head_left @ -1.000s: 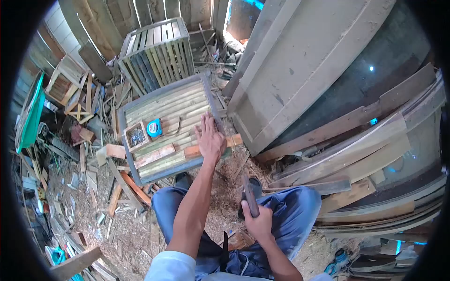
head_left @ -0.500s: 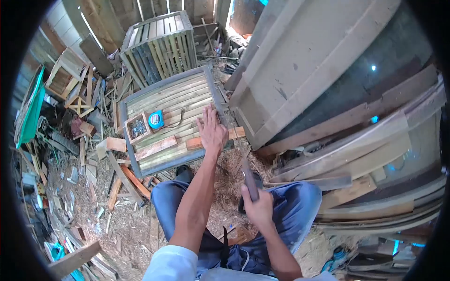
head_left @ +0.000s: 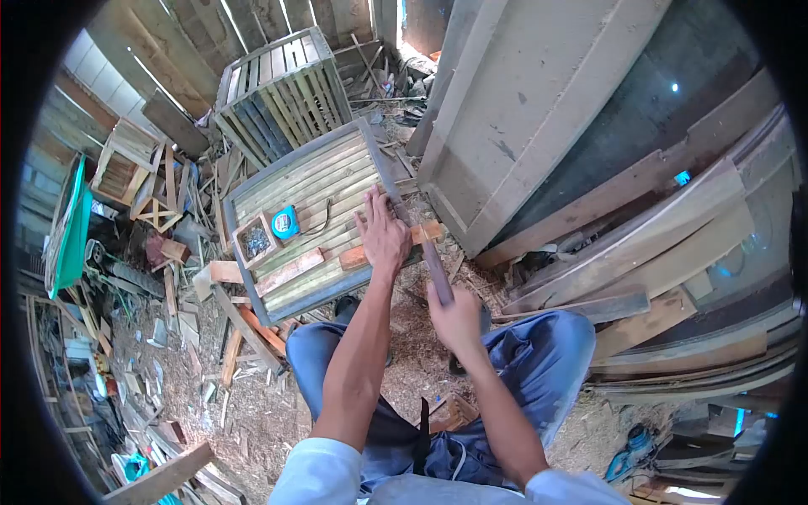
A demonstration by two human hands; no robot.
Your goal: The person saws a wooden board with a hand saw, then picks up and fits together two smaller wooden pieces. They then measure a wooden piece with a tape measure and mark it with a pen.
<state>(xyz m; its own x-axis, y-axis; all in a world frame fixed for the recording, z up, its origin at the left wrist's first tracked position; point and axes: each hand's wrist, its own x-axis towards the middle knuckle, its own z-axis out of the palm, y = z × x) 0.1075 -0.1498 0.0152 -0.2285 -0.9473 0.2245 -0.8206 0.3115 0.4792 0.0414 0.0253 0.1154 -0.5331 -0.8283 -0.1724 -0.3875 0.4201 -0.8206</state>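
Observation:
My left hand [head_left: 386, 240] presses down on a reddish wooden strip [head_left: 353, 257] that lies across the slatted frame [head_left: 300, 307] and sticks out past its right edge. My right hand [head_left: 455, 316] is wrapped round the handle of a dark, long tool [head_left: 436, 268], whose far end reaches up to the strip, right of my left hand. On the slats lie a blue tape measure [head_left: 284, 222], a small wooden box of metal bits [head_left: 254, 241] and a second short strip [head_left: 289, 272].
A slatted crate [head_left: 282, 105] stands behind the frame. A large wooden panel [head_left: 513, 126] leans on the right, above stacked curved boards [head_left: 640, 252]. Wood scraps and a green basin [head_left: 71, 227] lie at the left. A blue tool [head_left: 629, 450] sits at the lower right.
My right hand has raised the dark tool up and forward, so its far end now meets the strip. My left hand stays on the strip. The view has shifted slightly.

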